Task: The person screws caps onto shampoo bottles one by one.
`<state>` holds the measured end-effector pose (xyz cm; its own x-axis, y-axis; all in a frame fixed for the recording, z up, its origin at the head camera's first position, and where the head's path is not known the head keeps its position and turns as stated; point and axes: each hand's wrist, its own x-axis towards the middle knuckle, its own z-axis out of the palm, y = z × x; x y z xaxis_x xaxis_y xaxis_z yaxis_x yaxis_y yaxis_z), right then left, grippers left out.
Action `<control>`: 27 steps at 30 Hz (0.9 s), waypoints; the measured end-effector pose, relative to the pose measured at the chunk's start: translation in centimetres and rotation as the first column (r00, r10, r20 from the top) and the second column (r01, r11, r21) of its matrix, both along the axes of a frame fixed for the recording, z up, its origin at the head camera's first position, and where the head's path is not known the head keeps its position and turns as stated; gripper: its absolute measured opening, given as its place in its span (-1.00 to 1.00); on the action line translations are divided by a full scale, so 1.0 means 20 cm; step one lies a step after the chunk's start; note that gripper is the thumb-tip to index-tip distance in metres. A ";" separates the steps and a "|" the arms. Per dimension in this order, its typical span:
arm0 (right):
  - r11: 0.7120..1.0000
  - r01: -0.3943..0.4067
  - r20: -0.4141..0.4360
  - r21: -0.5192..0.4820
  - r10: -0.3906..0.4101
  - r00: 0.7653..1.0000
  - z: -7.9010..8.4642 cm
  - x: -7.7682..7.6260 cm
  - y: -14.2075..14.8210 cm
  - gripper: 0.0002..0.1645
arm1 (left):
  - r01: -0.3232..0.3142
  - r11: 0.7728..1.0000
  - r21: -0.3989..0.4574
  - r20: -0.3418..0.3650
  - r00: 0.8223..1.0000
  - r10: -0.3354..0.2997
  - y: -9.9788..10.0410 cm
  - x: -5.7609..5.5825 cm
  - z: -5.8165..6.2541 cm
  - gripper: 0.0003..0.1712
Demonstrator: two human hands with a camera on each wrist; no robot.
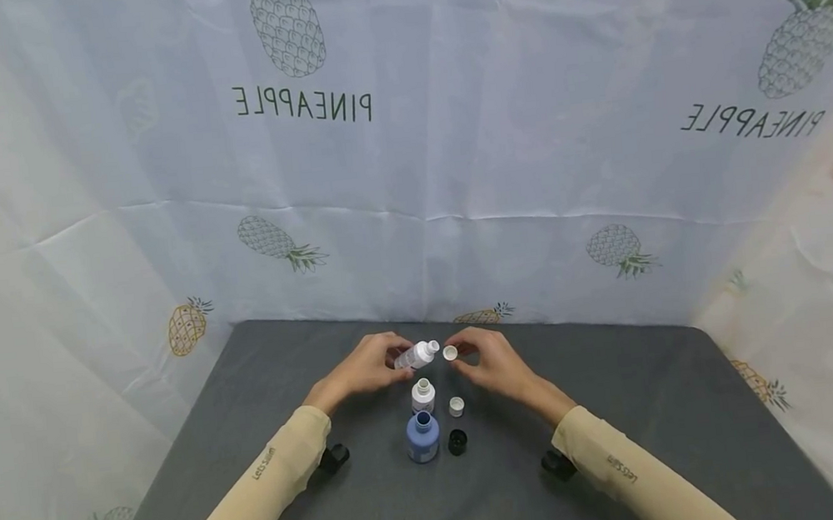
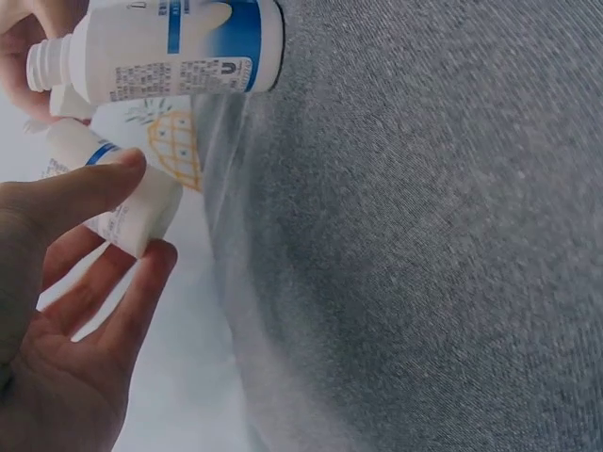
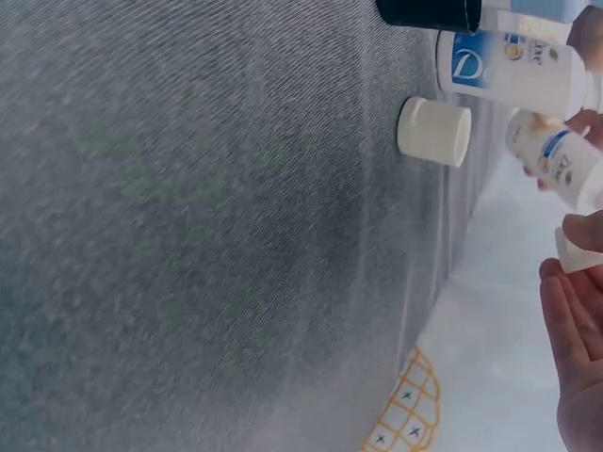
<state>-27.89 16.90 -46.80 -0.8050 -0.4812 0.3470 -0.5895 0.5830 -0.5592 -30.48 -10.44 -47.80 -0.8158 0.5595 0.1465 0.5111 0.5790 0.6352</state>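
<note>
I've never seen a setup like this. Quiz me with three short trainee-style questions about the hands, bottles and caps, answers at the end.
1. Which hand holds the tilted white plastic bottle?
2. True or false: the round-bodied blue plastic bottle stands uncapped on the dark grey table.
3. How many loose caps are in view altogether?

Key:
1. The left hand.
2. True; its mouth is open.
3. Three: a round white plastic cap in the right hand, a second white cap and a black plastic cap on the table.
</note>
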 end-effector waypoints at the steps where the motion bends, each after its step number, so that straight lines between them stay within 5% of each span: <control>1: 1.000 0.001 -0.010 0.002 -0.001 1.000 0.00 0.00 -0.01 -0.68 | 0.005 1.000 0.001 -0.004 1.000 -0.005 0.00 0.00 0.00 -0.52; 12: 0.998 0.069 -0.096 0.007 -0.068 0.993 0.02 0.03 -0.04 -0.66 | 0.019 1.000 -0.005 -0.002 1.000 -0.019 0.02 0.00 0.02 -0.54; 27: 0.996 0.051 -0.017 -0.077 -0.053 0.998 0.00 0.05 -0.03 -0.65 | 0.016 1.000 -0.024 0.006 1.000 -0.016 0.03 0.02 0.02 -0.55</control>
<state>-26.90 16.29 -46.87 -0.8211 -0.4103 0.3968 -0.5705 0.5694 -0.5918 -30.13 -9.86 -47.31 -0.8075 0.5759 0.1279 0.5168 0.5861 0.6240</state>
